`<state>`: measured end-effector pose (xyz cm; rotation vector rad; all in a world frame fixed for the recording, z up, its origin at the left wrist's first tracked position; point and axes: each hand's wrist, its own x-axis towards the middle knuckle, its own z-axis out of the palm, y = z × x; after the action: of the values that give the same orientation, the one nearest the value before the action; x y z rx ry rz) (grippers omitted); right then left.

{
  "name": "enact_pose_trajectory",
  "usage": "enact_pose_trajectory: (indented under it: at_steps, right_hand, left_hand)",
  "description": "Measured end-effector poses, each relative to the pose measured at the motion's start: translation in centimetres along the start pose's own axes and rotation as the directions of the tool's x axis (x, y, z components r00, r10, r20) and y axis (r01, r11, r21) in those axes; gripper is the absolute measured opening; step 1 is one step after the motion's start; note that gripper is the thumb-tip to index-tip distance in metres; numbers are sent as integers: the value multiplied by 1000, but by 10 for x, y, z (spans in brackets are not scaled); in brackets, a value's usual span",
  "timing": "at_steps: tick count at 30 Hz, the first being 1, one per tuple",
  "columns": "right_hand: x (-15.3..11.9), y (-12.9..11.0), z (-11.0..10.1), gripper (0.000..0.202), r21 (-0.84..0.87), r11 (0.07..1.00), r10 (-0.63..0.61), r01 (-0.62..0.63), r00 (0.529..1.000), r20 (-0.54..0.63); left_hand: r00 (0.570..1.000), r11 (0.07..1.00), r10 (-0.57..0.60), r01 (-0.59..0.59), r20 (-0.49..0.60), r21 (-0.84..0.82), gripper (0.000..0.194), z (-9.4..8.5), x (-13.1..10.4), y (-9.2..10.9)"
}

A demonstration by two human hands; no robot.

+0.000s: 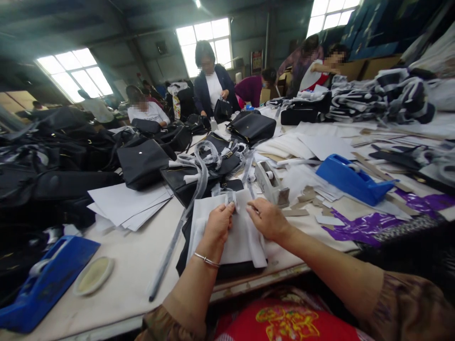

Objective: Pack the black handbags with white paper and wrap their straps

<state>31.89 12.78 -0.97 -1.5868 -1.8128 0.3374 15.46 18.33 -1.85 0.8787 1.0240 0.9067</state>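
A black bag (pixel 182 258) lies at the table's front edge with a white foam sheet (pixel 245 244) over it. My left hand (pixel 219 222) is closed over the sheet, thumb against fingers, on a plastic-wrapped strap end (pixel 231 196). To its right, my right hand (pixel 267 219) is curled with the fingertips pinched at the sheet's far right side; what lies between them is too small to make out. Beyond both hands is another black bag (pixel 185 184), its long strap (pixel 204 170) wrapped in clear film. A grey tape dispenser (pixel 266 182) stands just past my right hand.
Blue tape dispensers stand at right (pixel 355 180) and at lower left (pixel 53 279), beside a round pale dish (pixel 94 275). White sheets (pixel 130 203), finished-looking black bags (pixel 142 163) and purple plastic (pixel 351 227) cover parts of the table. Several people work across it.
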Motion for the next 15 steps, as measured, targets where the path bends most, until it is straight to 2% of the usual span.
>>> enact_pose_trajectory:
  at_steps: [2, 4, 8, 10, 12, 15]
  right_hand:
    - [-20, 3, -7, 21, 77, 988, 135, -135, 991, 0]
    - [-42, 1, -6, 27, 129, 958, 245, -255, 965, 92]
    - [-69, -16, 7, 34, 125, 925, 326, -359, 918, 225]
    - [-74, -24, 10, 28, 126, 904, 362, -408, 889, 280]
    - [-78, -29, 7, 21, 174, 901, 330, -396, 889, 318]
    - [-94, -34, -2, 15, 331, 911, 149, -244, 946, 288]
  left_hand:
    - [999, 999, 30, -29, -25, 31, 47, 0, -3, -6]
    - [998, 997, 50, -48, -36, 63, 45, 0, -5, -12]
    - [995, 989, 93, -86, -48, 118, 41, 0, -8, -21]
    - [991, 984, 124, -115, -55, 138, 41, -2, -10, -24]
    - [986, 977, 154, -142, -63, 156, 43, -3, -14, -25]
    - [981, 968, 184, -168, -68, 186, 42, -4, -31, -25]
